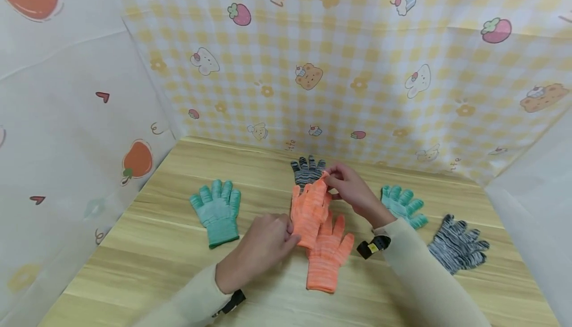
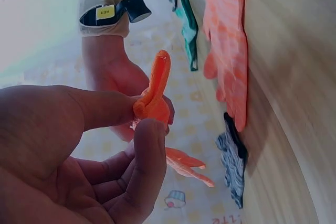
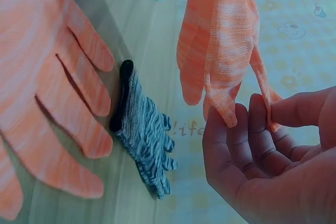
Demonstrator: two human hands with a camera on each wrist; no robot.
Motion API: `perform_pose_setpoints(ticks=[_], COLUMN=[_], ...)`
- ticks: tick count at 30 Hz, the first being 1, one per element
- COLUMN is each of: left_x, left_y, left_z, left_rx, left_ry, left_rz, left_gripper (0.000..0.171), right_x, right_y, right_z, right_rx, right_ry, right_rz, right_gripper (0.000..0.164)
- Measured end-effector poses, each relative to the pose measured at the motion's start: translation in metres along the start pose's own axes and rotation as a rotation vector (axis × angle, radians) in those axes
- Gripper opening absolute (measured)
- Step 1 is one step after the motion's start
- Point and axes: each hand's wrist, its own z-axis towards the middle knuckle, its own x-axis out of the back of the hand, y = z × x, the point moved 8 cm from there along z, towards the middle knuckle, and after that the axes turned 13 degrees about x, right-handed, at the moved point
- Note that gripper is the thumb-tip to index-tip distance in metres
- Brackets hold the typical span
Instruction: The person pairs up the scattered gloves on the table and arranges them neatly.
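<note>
An orange knit glove (image 1: 308,212) is held up above the table between both hands. My left hand (image 1: 267,240) pinches its cuff (image 2: 153,109) between thumb and forefinger. At the finger end, my right hand (image 1: 353,188) pinches a fingertip of the glove, the thumb pressing it against the fingers, as the right wrist view shows. Below lies a second orange glove (image 1: 324,267), flat with its fingers pointing away; the raised glove overlaps its upper part in the head view. Behind them a grey-and-black striped glove (image 1: 308,173) lies on the table, its cuff hidden by the raised glove.
A green glove (image 1: 219,215) lies to the left on the wooden table (image 1: 147,247). Another green glove (image 1: 404,205) and a grey-and-black glove (image 1: 458,245) lie to the right, partly behind the right forearm. A yellow checkered cloth (image 1: 286,103) hangs along the back.
</note>
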Motion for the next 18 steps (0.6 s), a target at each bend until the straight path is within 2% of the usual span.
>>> perform_pose_setpoints(ticks=[12, 18], left_x=[-0.016, -0.025], left_y=[0.024, 0.031], left_z=[-0.013, -0.019], left_rx=[-0.065, -0.065], left_ry=[0.003, -0.021], left_rz=[0.032, 0.078], left_gripper=[0.024, 0.026], right_x=[0.013, 0.015], right_y=[0.007, 0.011], right_z=[-0.027, -0.039], right_rx=[0.012, -0.007], right_ry=[-0.024, -0.04], right_rz=[-0.022, -0.006], right_gripper=[0.026, 0.024])
